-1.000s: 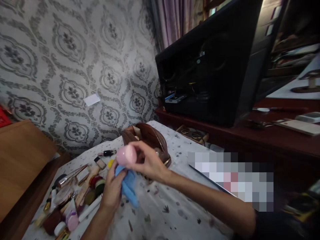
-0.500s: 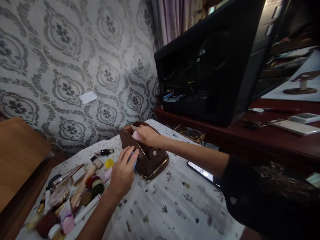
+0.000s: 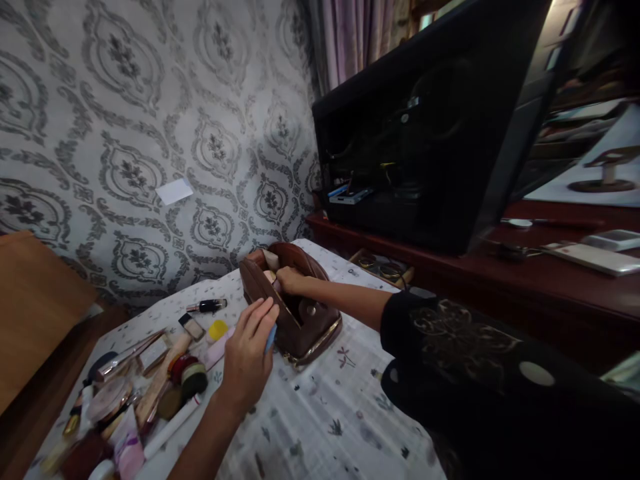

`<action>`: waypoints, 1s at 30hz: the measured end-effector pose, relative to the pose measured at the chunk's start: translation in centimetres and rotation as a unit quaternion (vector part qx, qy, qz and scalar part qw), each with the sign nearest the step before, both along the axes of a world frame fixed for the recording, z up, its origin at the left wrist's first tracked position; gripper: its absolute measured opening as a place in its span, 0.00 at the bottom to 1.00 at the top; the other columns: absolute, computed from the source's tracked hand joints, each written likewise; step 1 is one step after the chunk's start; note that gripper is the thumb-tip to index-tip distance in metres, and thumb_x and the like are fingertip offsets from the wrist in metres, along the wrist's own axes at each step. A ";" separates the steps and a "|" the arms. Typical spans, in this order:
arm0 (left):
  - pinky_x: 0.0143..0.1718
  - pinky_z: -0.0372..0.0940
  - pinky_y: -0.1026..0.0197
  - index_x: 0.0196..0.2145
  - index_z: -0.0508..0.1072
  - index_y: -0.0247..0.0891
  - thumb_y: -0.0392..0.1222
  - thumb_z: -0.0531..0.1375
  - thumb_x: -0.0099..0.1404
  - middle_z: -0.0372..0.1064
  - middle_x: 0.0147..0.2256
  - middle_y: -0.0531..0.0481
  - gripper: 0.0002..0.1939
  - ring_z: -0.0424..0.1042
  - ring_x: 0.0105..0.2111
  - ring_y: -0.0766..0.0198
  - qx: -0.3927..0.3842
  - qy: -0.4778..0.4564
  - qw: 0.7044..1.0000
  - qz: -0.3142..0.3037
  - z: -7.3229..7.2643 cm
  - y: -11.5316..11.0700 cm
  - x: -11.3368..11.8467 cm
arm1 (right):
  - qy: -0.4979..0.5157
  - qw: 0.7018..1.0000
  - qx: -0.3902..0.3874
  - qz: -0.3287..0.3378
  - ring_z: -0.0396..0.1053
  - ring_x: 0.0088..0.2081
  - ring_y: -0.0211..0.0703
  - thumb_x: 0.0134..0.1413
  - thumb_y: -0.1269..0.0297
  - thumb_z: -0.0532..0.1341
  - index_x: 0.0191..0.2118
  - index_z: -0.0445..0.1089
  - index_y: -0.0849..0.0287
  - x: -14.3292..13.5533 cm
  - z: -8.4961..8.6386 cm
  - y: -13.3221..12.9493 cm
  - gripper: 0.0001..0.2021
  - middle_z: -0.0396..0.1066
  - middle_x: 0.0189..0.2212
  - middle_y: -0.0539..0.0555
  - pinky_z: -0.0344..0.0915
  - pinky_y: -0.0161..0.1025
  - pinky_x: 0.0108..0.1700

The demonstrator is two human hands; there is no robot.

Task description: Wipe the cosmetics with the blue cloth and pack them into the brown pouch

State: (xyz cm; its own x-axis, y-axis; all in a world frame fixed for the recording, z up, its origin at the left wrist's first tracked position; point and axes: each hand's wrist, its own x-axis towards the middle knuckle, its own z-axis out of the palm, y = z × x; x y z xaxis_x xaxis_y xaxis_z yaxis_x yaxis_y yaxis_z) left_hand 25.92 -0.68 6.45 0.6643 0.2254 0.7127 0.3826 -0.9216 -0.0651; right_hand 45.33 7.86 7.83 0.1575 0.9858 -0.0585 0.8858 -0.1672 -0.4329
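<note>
A brown zip-up toiletry bag (image 3: 310,333) stands open on the patterned cloth. My right hand (image 3: 291,280) reaches into its mouth, its fingers closed round a small pale pink item (image 3: 277,285) that is mostly hidden. My left hand (image 3: 250,343) is at the near left side of the bag, fingers curled over a blue object (image 3: 271,337); only its edge shows, so its kind cannot be told. Left of that hand lie a yellow round lid (image 3: 217,329), a pink tube (image 3: 217,350) and a small bottle with a dark cap (image 3: 191,326).
Several cosmetics lie heaped at the left, including a compact (image 3: 111,398) and a white tube (image 3: 173,427). A black lipstick-like tube (image 3: 207,305) lies behind them. A cardboard box (image 3: 40,313) stands far left. A big black screen (image 3: 400,153) rises from the red-brown desk (image 3: 545,283).
My right hand has gone deeper into the bag with the pale pink item, and its sleeve has come forward, covering the phone on the cloth. My left hand has hardly moved.
</note>
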 end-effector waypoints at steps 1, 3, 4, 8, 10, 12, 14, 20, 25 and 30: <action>0.58 0.64 0.49 0.57 0.64 0.36 0.22 0.50 0.60 0.67 0.55 0.41 0.27 0.63 0.58 0.54 -0.001 -0.001 1.000 -0.001 0.0 0.0 0.0 | 0.005 1.000 -0.012 -0.005 0.70 0.48 0.48 0.62 0.59 0.61 0.54 0.67 0.61 0.0 -0.1 0.1 0.17 0.68 0.51 0.58 0.70 0.49 0.48; 0.58 0.64 0.49 0.56 0.64 0.36 0.22 0.50 0.61 0.68 0.55 0.41 0.27 0.63 0.57 0.54 -0.005 -0.002 1.000 0.000 0.0 -0.1 0.1 | 0.010 0.999 -0.038 -0.012 0.70 0.49 0.48 0.62 0.59 0.61 0.54 0.67 0.61 -0.1 -0.3 0.0 0.17 0.68 0.51 0.58 0.70 0.48 0.48; 0.58 0.64 0.49 0.56 0.65 0.36 0.22 0.50 0.61 0.68 0.55 0.41 0.26 0.63 0.57 0.54 -0.007 -0.002 1.000 0.000 0.0 -0.1 0.1 | 0.015 0.999 -0.043 -0.014 0.70 0.49 0.48 0.62 0.59 0.61 0.53 0.67 0.60 -0.2 -0.4 -0.1 0.17 0.68 0.51 0.58 0.70 0.48 0.49; 0.58 0.64 0.48 0.56 0.65 0.38 0.24 0.50 0.62 0.68 0.55 0.42 0.26 0.64 0.57 0.55 -0.016 -0.008 1.000 0.000 -0.1 -0.1 0.3 | 0.033 0.998 -0.042 -0.011 0.70 0.49 0.48 0.62 0.59 0.60 0.53 0.67 0.60 -0.2 -0.6 -0.6 0.17 0.68 0.51 0.58 0.70 0.49 0.49; 0.58 0.64 0.48 0.57 0.65 0.38 0.24 0.51 0.63 0.68 0.55 0.42 0.26 0.64 0.57 0.54 -0.019 -0.010 1.000 0.000 -0.2 -0.1 0.3 | 0.042 0.998 -0.042 -0.012 0.70 0.49 0.48 0.62 0.59 0.60 0.53 0.67 0.60 -0.2 -0.7 -0.6 0.17 0.68 0.51 0.58 0.70 0.49 0.49; 0.58 0.65 0.48 0.57 0.64 0.38 0.25 0.51 0.63 0.68 0.55 0.41 0.25 0.64 0.57 0.54 -0.019 -0.011 1.000 -0.001 -0.2 -0.1 0.3 | 0.050 0.998 -0.044 -0.015 0.70 0.49 0.48 0.62 0.59 0.60 0.53 0.67 0.61 -0.1 -0.8 -0.6 0.17 0.68 0.51 0.58 0.70 0.49 0.48; 0.58 0.65 0.48 0.57 0.64 0.38 0.24 0.50 0.63 0.68 0.55 0.41 0.26 0.64 0.58 0.54 -0.020 -0.011 1.000 -0.001 -0.2 -0.1 0.3 | 0.057 0.997 -0.043 -0.014 0.70 0.48 0.48 0.62 0.59 0.60 0.53 0.67 0.61 0.0 -0.8 -0.5 0.17 0.68 0.51 0.58 0.70 0.49 0.48; 0.58 0.65 0.47 0.58 0.63 0.39 0.24 0.50 0.64 0.67 0.55 0.41 0.27 0.64 0.58 0.54 -0.023 -0.007 1.000 -0.006 -0.1 -0.1 0.2 | 0.070 0.997 -0.032 0.005 0.70 0.49 0.49 0.62 0.58 0.61 0.53 0.67 0.60 0.1 -0.9 -0.8 0.17 0.68 0.51 0.56 0.70 0.49 0.48; 0.58 0.65 0.47 0.58 0.62 0.38 0.24 0.50 0.63 0.67 0.55 0.40 0.26 0.64 0.58 0.54 -0.018 -0.005 1.000 -0.004 0.0 -0.2 0.1 | 0.058 0.998 -0.039 0.010 0.70 0.48 0.49 0.62 0.59 0.60 0.53 0.67 0.61 0.0 0.3 -1.4 0.17 0.68 0.51 0.57 0.70 0.49 0.48; 0.59 0.64 0.46 0.58 0.62 0.38 0.24 0.50 0.63 0.66 0.57 0.40 0.27 0.63 0.59 0.54 -0.023 0.009 1.000 0.002 0.0 -0.3 -0.1 | 0.032 0.999 0.000 0.003 0.72 0.45 0.47 0.61 0.62 0.62 0.48 0.71 0.64 0.2 3.7 -2.9 0.13 0.72 0.46 0.59 0.70 0.45 0.46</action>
